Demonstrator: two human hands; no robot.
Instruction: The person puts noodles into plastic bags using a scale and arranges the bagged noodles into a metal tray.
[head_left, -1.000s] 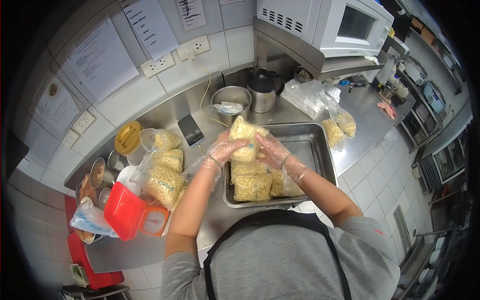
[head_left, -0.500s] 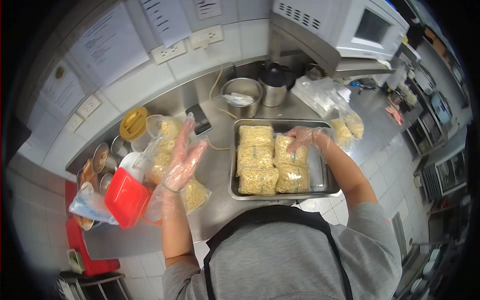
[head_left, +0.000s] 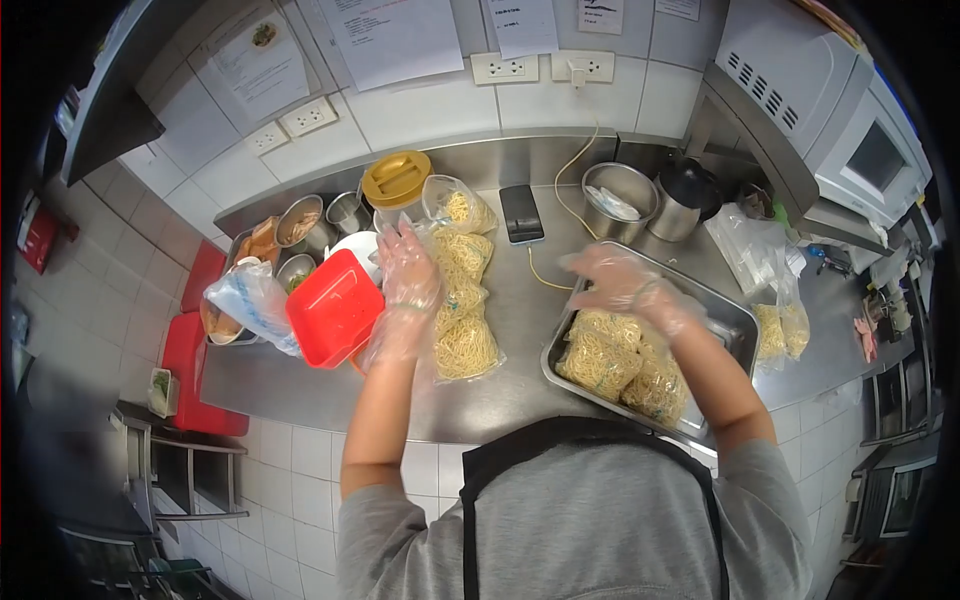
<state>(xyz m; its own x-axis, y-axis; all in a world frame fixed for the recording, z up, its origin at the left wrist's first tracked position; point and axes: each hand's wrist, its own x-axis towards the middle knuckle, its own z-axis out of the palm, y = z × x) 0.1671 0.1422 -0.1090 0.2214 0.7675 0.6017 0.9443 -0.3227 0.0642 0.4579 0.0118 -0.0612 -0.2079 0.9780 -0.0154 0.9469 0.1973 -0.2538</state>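
Observation:
My left hand, in a clear plastic glove, is raised with its fingers stretched out, holding nothing. It is between a red plastic basket and a row of clear bags of yellow noodles on the steel counter. My right hand, gloved too, hovers over the far left side of a metal tray. Its fingers reach out to the left, slightly blurred, with nothing visible in them. Several bagged noodle portions lie in the tray, partly hidden by my right hand and forearm.
A gold-lidded container, small metal pots and a bluish plastic bag stand left. Behind are a black device, a steel bowl and a jug. More noodle bags lie right of the tray, below a microwave.
The view has swung left and levelled. My right hand has come off the noodle bags towards the tray's far left edge. My left hand stays raised beside the bag row.

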